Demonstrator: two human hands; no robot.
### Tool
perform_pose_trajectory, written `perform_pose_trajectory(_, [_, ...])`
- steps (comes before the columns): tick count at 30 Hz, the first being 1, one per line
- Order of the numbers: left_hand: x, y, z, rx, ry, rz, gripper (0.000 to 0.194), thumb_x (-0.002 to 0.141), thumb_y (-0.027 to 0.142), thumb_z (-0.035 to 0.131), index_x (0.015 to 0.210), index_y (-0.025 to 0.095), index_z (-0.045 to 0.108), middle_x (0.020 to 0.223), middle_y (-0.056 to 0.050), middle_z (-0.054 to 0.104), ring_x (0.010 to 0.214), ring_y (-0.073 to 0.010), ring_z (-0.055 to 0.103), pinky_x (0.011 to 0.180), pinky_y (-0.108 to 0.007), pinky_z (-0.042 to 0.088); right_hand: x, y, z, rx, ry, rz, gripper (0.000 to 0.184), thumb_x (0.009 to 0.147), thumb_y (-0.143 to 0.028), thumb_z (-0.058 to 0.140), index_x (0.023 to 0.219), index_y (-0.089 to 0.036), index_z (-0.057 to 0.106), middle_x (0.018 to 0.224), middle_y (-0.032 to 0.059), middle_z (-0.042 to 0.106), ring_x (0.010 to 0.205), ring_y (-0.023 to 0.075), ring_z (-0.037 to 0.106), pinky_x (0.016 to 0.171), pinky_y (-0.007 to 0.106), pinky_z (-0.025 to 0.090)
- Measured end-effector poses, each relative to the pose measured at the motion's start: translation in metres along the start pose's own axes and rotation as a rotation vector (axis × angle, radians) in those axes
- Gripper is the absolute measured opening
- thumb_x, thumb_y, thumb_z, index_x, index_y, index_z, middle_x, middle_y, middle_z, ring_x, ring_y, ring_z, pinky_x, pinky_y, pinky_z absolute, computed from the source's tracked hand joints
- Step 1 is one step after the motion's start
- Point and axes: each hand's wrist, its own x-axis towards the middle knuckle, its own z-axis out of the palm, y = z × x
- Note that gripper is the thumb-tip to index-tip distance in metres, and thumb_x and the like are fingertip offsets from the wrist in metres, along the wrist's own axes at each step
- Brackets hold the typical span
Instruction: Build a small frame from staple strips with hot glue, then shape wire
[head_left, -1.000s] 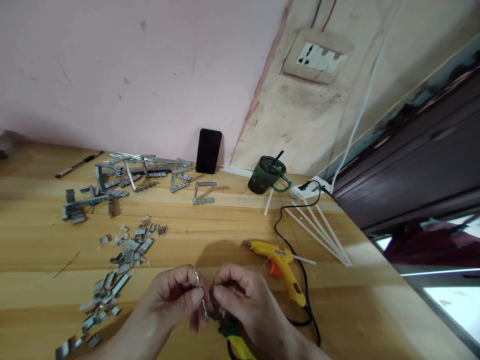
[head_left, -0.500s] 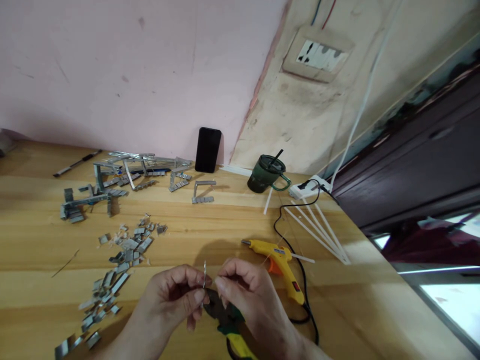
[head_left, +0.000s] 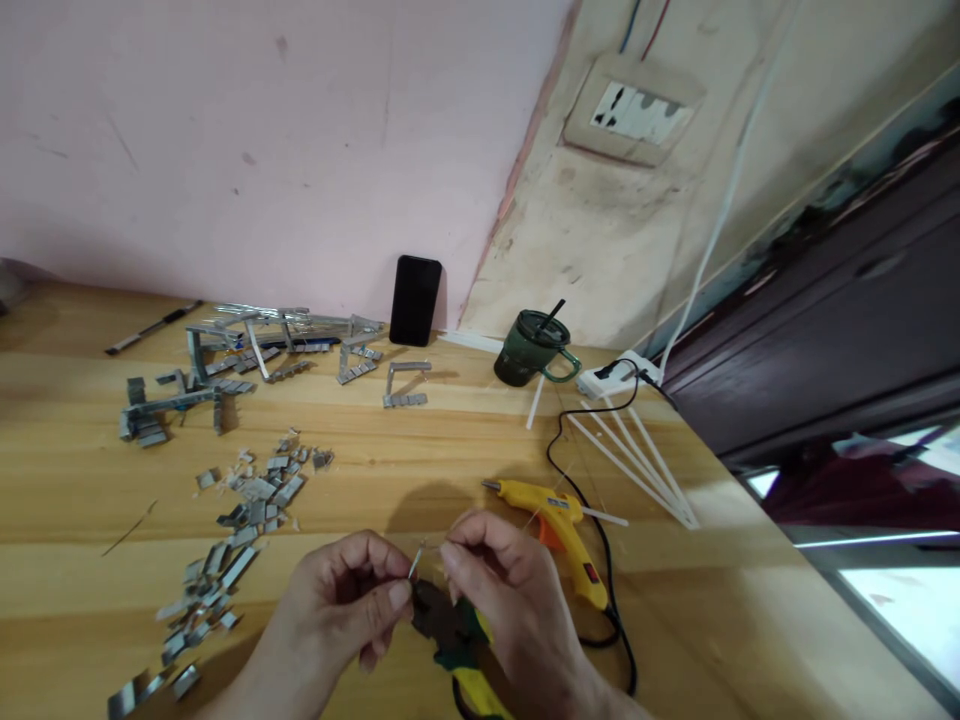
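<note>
My left hand (head_left: 334,605) pinches a small, thin silver metal strip (head_left: 415,563) between thumb and forefinger, its upper end sticking out and leaning right. Close on its right, my right hand (head_left: 514,590) is closed in a pinch, its fingertips by the strip's top; what they hold is too small to make out. Pliers (head_left: 442,625) with yellow-green handles lie beneath the hands, partly covered by the right one. Loose cut metal pieces (head_left: 259,490) are scattered on the table left of my left hand.
A yellow glue gun (head_left: 559,515) with a black cord lies to the right. Bent metal frames (head_left: 202,385) sit at the back left. A phone (head_left: 415,300) leans on the wall. Farther right are a green mug (head_left: 529,350), a power strip (head_left: 619,376) and white glue sticks (head_left: 637,455).
The silver strip has tipped from upright to leaning right, and less of it shows. My right fingertips have risen slightly, up beside its top end.
</note>
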Motion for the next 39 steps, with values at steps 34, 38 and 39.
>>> perform_pose_trajectory(34, [-0.006, 0.014, 0.011, -0.006, 0.158, 0.017, 0.026, 0.053, 0.033, 0.082, 0.058, 0.016, 0.063, 0.045, 0.007, 0.052, 0.032, -0.0022, 0.039, 0.029, -0.011, 0.034, 0.003, 0.008, -0.006, -0.332, 0.184, -0.662, 0.016, 0.077, -0.006, 0.053, 0.069, -0.019, 0.057, 0.064, -0.0011, 0.056, 0.06, 0.0115, 0.054, 0.056, 0.021, 0.043])
perform_pose_trajectory(38, [-0.006, 0.012, 0.009, 0.008, 0.143, 0.012, 0.025, 0.056, 0.031, 0.081, 0.058, 0.016, 0.062, 0.044, 0.008, 0.049, 0.032, -0.0016, 0.037, 0.03, -0.011, 0.032, 0.003, 0.009, -0.006, -0.369, 0.192, -0.697, 0.017, 0.077, -0.005, 0.053, 0.07, -0.019, 0.058, 0.066, -0.0006, 0.056, 0.061, 0.0119, 0.056, 0.056, 0.022, 0.044])
perform_pose_trajectory(39, [-0.006, 0.012, 0.009, 0.016, 0.14, 0.014, 0.024, 0.056, 0.032, 0.08, 0.058, 0.016, 0.062, 0.043, 0.008, 0.048, 0.031, -0.0016, 0.037, 0.03, -0.011, 0.032, 0.003, 0.009, -0.007, -0.373, 0.194, -0.707, 0.017, 0.077, -0.004, 0.053, 0.072, -0.019, 0.058, 0.067, -0.0007, 0.056, 0.061, 0.0119, 0.056, 0.056, 0.022, 0.045])
